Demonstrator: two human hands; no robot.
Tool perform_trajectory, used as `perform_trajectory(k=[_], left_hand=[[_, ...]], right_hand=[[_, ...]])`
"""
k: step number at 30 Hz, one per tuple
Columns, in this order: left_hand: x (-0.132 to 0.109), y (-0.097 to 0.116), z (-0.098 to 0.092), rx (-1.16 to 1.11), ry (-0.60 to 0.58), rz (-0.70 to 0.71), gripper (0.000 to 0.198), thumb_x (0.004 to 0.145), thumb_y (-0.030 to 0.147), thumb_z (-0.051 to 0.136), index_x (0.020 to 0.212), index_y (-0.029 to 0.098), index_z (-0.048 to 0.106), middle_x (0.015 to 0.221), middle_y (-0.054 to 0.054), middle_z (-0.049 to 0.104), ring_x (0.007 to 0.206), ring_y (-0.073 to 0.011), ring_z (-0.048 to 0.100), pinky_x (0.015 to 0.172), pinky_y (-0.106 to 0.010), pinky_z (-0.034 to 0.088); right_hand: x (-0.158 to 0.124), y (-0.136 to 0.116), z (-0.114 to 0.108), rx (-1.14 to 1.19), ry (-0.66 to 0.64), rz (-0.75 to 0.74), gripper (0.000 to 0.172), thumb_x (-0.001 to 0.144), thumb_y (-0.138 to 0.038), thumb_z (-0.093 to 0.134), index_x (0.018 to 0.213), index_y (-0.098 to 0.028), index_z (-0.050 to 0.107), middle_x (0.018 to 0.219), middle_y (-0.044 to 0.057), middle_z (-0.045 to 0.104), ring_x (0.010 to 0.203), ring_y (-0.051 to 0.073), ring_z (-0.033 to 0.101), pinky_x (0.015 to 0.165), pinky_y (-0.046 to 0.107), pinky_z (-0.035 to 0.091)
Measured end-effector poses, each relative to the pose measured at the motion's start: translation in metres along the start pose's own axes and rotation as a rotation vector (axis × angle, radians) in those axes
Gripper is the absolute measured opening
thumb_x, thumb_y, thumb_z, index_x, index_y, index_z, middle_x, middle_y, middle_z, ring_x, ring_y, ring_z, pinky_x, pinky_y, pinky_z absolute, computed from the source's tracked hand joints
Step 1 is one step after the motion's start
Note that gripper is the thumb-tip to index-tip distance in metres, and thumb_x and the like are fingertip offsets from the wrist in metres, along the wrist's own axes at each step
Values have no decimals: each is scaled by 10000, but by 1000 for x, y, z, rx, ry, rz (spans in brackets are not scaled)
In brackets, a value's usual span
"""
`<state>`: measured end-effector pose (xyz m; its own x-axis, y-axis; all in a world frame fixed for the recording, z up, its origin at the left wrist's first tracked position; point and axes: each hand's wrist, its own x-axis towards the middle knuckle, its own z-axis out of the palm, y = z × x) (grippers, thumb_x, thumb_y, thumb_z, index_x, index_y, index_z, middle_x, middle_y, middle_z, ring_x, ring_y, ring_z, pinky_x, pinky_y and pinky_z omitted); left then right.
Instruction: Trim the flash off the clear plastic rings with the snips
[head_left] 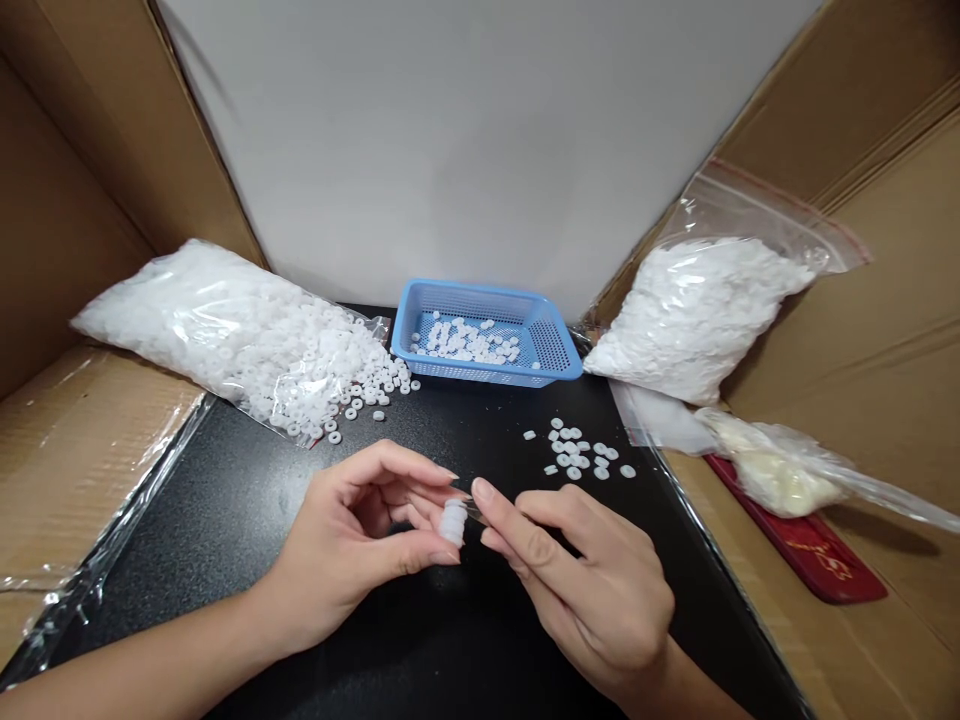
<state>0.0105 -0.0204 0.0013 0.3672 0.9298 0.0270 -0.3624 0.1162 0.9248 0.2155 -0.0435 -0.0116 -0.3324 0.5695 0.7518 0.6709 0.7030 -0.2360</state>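
Note:
My left hand [375,525] pinches a short stack of white plastic rings [452,522] between thumb and fingers, just above the black tabletop. From the right, my right hand [585,565] reaches to the same stack, its fingers closed on a thin, shiny piece that touches or nearly touches the rings. Most of that piece is hidden by the fingers, so its kind is unclear. Beyond the right hand, loose white rings [574,447] lie scattered on the table.
A blue perforated basket [487,375] holds more white pieces at the back. To its left, a clear bag [217,310] spills rings onto the table. On the right are a bag of white pieces [690,310], a small bag [787,480] and a red flat case [832,575]. Cardboard walls stand on both sides.

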Motion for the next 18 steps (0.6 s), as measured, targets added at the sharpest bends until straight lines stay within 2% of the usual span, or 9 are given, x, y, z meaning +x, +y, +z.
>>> perform_trajectory(k=[5, 11, 15, 18], left_hand=[[0, 0, 1, -23, 3, -21, 355, 679, 27, 883, 950, 239, 793, 796, 12, 804, 687, -89, 729, 682, -137, 591], [0, 2, 2, -45, -12, -35, 364, 682, 12, 873, 960, 233, 790, 808, 17, 811, 681, -81, 738, 670, -114, 591], [-1, 2, 2, -41, -25, -34, 366, 693, 11, 865, 974, 231, 784, 828, 18, 815, 699, -80, 743, 686, -115, 596], [0, 3, 2, -33, -43, -31, 372, 707, 7, 854, 993, 231, 774, 828, 25, 813, 701, -71, 739, 694, -113, 594]], right_hand=[[2, -1, -1, -27, -8, -24, 660, 941, -75, 643, 1535, -268, 431, 673, -2, 671, 547, 128, 564, 511, 248, 440], [2, -1, -2, -52, -12, -45, 545, 931, -75, 655, 1453, -203, 564, 649, -1, 646, 539, 129, 534, 498, 257, 420], [2, -1, -2, -67, -18, -45, 510, 952, -95, 640, 1443, -217, 572, 646, -8, 645, 545, 121, 528, 514, 248, 416], [2, -1, -2, -75, -11, -47, 372, 963, -111, 637, 1327, -186, 665, 646, -9, 639, 557, 111, 522, 527, 239, 411]])
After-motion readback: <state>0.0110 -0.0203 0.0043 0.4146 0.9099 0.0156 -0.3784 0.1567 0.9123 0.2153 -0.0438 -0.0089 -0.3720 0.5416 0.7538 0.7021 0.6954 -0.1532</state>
